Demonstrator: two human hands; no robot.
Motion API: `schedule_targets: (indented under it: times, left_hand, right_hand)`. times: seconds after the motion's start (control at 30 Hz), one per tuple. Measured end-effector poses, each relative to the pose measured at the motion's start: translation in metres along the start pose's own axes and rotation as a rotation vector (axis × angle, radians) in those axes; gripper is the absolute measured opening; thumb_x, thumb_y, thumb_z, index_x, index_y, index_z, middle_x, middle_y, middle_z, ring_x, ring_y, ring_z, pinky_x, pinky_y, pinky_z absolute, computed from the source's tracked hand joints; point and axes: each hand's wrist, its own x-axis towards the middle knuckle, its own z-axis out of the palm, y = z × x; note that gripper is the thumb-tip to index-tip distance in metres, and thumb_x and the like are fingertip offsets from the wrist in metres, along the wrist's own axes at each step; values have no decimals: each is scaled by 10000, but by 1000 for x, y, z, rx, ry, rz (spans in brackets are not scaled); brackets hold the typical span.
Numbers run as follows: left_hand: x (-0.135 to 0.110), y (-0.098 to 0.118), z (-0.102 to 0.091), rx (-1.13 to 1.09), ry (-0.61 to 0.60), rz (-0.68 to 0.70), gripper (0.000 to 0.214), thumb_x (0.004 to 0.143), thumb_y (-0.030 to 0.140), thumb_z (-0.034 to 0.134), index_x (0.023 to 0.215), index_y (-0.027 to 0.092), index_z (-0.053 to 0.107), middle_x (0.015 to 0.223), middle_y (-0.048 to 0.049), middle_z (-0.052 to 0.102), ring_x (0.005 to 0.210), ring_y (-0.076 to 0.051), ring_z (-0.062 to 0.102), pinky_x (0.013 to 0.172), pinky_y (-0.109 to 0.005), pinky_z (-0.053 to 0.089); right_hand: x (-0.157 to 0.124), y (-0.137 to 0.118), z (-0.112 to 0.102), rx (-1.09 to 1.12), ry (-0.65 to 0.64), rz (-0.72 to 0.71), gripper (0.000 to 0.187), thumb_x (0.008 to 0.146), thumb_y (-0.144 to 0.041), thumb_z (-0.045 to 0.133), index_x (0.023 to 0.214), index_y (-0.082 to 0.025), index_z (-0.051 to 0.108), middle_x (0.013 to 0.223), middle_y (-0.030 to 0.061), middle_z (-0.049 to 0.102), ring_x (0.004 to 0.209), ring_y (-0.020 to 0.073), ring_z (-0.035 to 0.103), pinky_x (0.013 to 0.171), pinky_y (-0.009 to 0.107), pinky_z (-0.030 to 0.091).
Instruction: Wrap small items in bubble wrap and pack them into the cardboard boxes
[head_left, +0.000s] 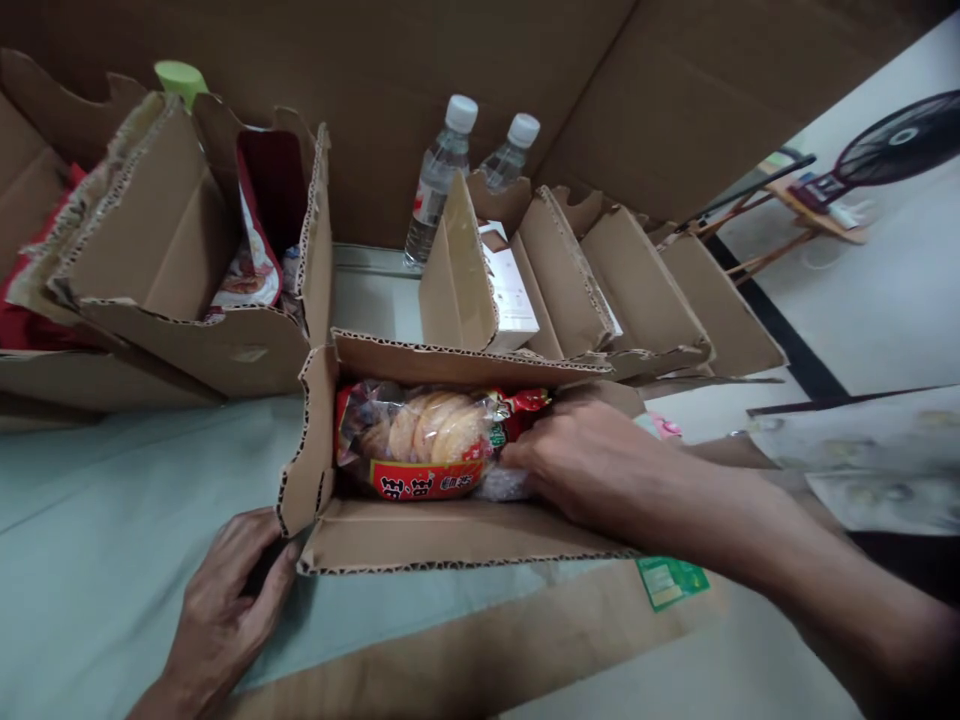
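A long open cardboard box [465, 535] lies before me. Inside is a clear and red bag of rice crackers [427, 440], on its side, with round crackers showing through the film. My right hand [577, 455] reaches into the box's right end, its curled fingers closed on the bag's right end; the fingertips are partly hidden. Against the box's lower left corner rests my left hand [232, 590], thumb and fingers bent around that corner, with the fingertips partly out of sight.
Behind stand several cardboard bins [187, 340], one holding a dark red snack pouch [259, 230] and another a white carton [510, 285]. Two water bottles [439, 180] stand between them. A green packet [673, 582] lies at lower right; a fan [900, 140] is at far right.
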Motion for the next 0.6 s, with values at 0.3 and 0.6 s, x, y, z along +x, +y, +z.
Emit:
schedule_targets:
  times: [0.3,0.6]
  left_hand:
    - [-10,-5,-2,72,-22,-23,204,973,253,587,1162,243,663,1042,-43,708,930,-205,713,826,-319,594]
    - [9,30,-20,-233,-94,-307,750,927,458,658,1595,369,329,1558,-101,507,1269,-318,627,1037,-533,549]
  right_hand:
    - [-24,-4,-55,10,22,-113,208,949,-295,646,1132,-261,737,1065,42,792,973,238,733,851,390,544]
    - [-127,-18,17,429,497,529,379,930,-436,670,1268,-265,658,1134,64,763,927,225,730,838,397,598]
